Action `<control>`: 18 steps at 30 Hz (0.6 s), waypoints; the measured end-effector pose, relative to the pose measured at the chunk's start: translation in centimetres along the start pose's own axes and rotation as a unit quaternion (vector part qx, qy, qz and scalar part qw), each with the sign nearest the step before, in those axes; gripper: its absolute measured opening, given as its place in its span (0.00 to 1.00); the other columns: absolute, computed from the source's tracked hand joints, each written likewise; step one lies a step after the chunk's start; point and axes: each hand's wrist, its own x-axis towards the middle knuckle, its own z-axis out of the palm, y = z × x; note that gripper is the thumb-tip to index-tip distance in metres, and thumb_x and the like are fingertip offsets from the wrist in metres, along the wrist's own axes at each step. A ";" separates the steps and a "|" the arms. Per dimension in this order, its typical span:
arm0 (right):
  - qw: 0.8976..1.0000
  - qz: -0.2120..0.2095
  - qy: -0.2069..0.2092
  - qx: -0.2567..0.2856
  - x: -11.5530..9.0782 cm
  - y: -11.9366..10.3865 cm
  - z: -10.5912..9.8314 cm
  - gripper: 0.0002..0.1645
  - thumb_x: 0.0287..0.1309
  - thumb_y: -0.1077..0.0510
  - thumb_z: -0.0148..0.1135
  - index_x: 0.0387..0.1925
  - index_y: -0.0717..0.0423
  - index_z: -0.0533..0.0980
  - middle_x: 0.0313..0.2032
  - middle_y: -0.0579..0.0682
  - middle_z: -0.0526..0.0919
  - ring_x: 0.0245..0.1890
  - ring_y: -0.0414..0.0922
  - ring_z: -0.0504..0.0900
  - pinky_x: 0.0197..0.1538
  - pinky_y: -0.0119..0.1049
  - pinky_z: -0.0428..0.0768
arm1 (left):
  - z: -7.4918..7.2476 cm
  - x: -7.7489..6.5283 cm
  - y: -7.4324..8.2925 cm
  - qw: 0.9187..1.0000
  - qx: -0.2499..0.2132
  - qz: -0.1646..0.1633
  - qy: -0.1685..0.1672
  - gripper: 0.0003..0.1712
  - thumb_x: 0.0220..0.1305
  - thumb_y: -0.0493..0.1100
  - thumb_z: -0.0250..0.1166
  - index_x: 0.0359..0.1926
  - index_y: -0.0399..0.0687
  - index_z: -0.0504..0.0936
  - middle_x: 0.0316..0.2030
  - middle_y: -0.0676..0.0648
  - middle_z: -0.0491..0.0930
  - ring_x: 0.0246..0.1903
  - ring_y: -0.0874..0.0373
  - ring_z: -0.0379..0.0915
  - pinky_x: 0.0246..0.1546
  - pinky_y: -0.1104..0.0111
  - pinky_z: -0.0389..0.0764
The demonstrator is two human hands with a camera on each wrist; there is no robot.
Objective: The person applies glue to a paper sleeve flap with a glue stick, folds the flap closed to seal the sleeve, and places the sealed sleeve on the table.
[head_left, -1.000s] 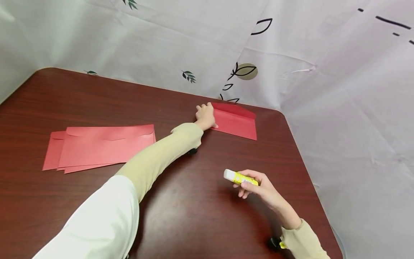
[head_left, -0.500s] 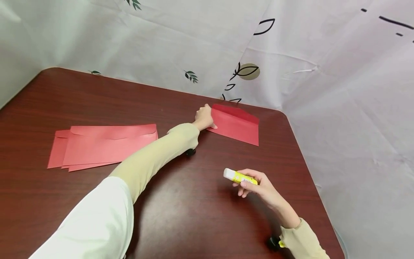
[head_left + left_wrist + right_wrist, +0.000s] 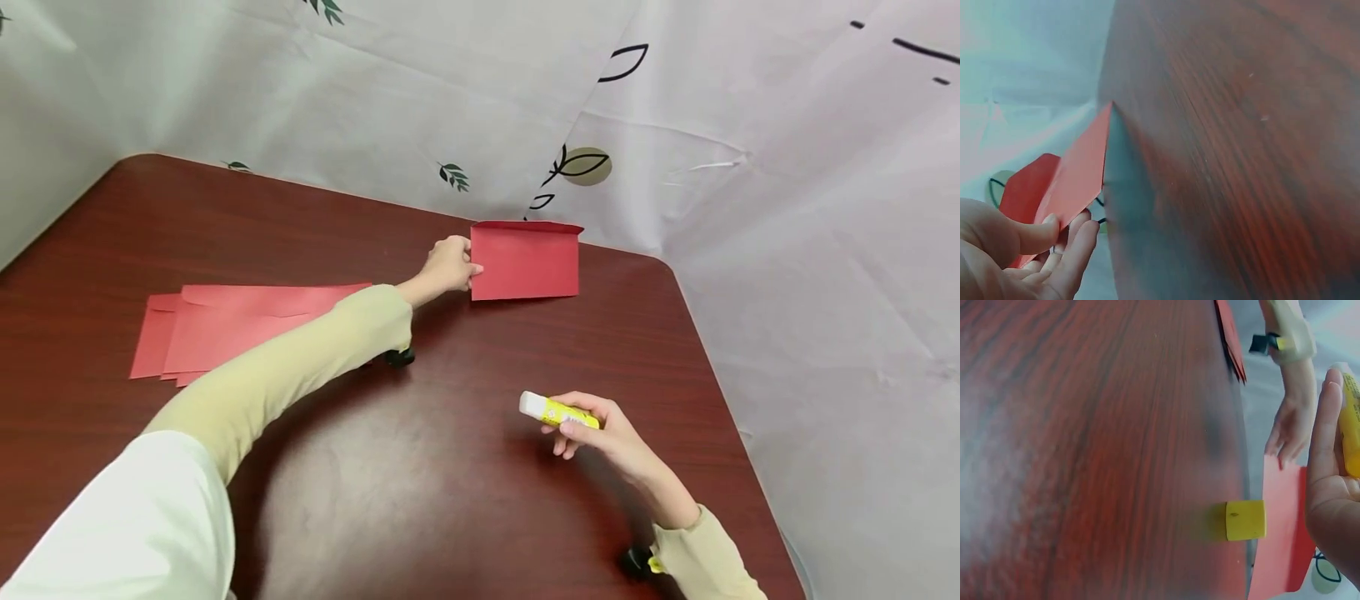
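Note:
My left hand (image 3: pixel 447 265) pinches the left end of a red envelope (image 3: pixel 527 262) between thumb and fingers. The envelope is tilted up off the table at the back, its flap (image 3: pixel 528 226) unfolded along the far edge. In the left wrist view the thumb (image 3: pixel 1038 237) lies on one face of the envelope (image 3: pixel 1079 169), fingers behind it. Lower right, my right hand (image 3: pixel 613 440) holds a yellow glue stick (image 3: pixel 558 412) above the table, its white cap end pointing left. The right wrist view shows this glue stick (image 3: pixel 1350 422) only partly.
Several red envelopes (image 3: pixel 240 321) lie overlapped on the brown table (image 3: pixel 420 467) at left, partly behind the left arm. A patterned white sheet (image 3: pixel 360 100) hangs behind the table. A yellow block (image 3: pixel 1245 520) appears in the right wrist view; its support cannot be told.
The left hand has drawn back slightly left and raised the envelope from lying on the table to a tilted stance. The right hand and glue stick have stayed in place.

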 end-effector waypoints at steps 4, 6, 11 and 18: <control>1.000 -0.014 -0.013 0.004 0.1 0.0 0.1 0.17 0.64 0.68 0.53 0.53 0.54 0.76 0.39 0.51 0.87 0.27 0.41 0.85 0.32 0.34 0.84 | -1.6 -1.7 -0.4 0.998 -0.052 -0.011 -0.016 0.09 0.64 0.38 0.63 0.35 0.37 0.72 0.30 0.43 0.80 0.15 0.64 0.75 0.35 0.60 0.85; 1.000 -0.012 -0.013 0.004 0.1 0.0 0.1 0.17 0.64 0.68 0.53 0.53 0.54 0.76 0.38 0.51 0.87 0.27 0.41 0.85 0.31 0.34 0.84 | -2.3 -2.7 -0.5 0.997 -0.070 -0.014 -0.030 0.10 0.65 0.37 0.62 0.41 0.34 0.73 0.33 0.41 0.80 0.16 0.63 0.76 0.38 0.58 0.84; 1.000 0.010 0.002 0.000 0.1 0.1 0.2 0.18 0.63 0.69 0.53 0.52 0.53 0.76 0.37 0.52 0.87 0.27 0.42 0.85 0.31 0.33 0.84 | -3.6 -5.2 -0.9 0.993 -0.100 -0.009 -0.069 0.26 0.65 0.36 0.61 0.62 0.30 0.68 0.35 0.42 0.77 0.18 0.64 0.78 0.40 0.57 0.84; 1.000 -0.003 -0.007 0.002 0.1 0.3 0.2 0.19 0.64 0.69 0.52 0.53 0.53 0.76 0.38 0.51 0.87 0.27 0.41 0.85 0.32 0.33 0.84 | -5.0 -8.3 -1.9 0.989 -0.098 -0.031 -0.110 0.33 0.66 0.35 0.60 0.68 0.27 0.60 0.37 0.41 0.78 0.22 0.63 0.76 0.38 0.59 0.84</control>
